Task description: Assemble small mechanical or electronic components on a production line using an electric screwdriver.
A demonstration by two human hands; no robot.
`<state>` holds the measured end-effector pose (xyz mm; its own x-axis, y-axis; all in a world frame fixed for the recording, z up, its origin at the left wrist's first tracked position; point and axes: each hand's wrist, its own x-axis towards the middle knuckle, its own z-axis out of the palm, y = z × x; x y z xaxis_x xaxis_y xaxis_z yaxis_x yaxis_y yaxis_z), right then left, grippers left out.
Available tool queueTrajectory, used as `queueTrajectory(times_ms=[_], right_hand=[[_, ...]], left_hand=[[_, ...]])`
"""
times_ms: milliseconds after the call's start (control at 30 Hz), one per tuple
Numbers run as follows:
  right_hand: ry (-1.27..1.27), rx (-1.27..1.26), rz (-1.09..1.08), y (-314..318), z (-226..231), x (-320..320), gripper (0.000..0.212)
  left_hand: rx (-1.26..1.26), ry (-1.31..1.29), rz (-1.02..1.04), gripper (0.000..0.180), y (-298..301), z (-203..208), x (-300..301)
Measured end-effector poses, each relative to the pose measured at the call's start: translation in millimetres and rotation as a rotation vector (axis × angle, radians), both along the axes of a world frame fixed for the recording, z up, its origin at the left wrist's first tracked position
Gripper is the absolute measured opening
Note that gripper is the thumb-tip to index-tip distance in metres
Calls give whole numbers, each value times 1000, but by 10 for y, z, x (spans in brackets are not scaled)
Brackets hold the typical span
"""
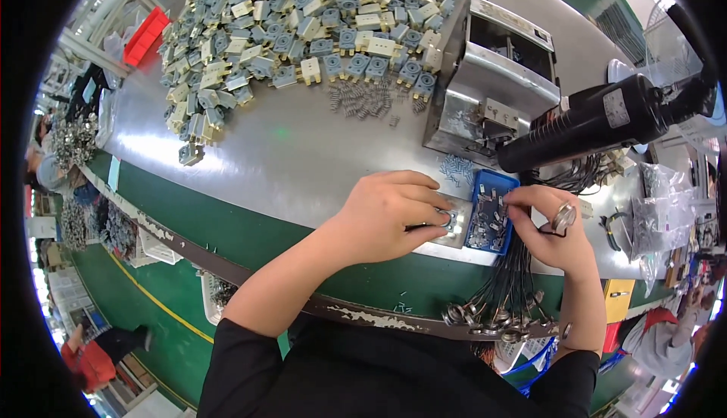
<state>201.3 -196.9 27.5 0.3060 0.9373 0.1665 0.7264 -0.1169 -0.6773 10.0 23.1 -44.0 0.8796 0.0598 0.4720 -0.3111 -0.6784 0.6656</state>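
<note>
My left hand (395, 216) is over a small metal plate (448, 245); its fingers are bent and closed at a small shiny part (453, 223). What they grip there is mostly hidden. Right of the plate lies a blue tray (475, 245) of small metal terminals (491, 210). At the tray's right edge, my right hand (556, 240) has its thumb and forefinger pinched together. Against its fingers rests a round metal disc (564, 216) with a short dark wire, like the wired metal discs (500, 325) hanging over the bench's front edge.
Loose screws (457, 170) lie behind the tray. Further back stands a metal machine (485, 77), with a thick black cylinder (587, 123) to its right. A large heap of grey and cream blocks (303, 28) and a pile of springs (363, 100) cover the far bench.
</note>
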Motion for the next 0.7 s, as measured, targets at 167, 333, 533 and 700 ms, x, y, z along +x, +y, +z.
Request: queueTrajectory(times_ms=[167,333,533,700], right_hand=[[76,-38,130,34,60,38,16],[92,-29,140,76,92,-50,16],[195,-5,112,105,6,-72,25],[188,-51,130,181,7,-50,28]], left_hand=[[-73,17,254,25,203,74,36],[190,203,638,23,523,-12,232],[330,336,610,14,467,-105,361],[302,185,329,11,555,-72,163]])
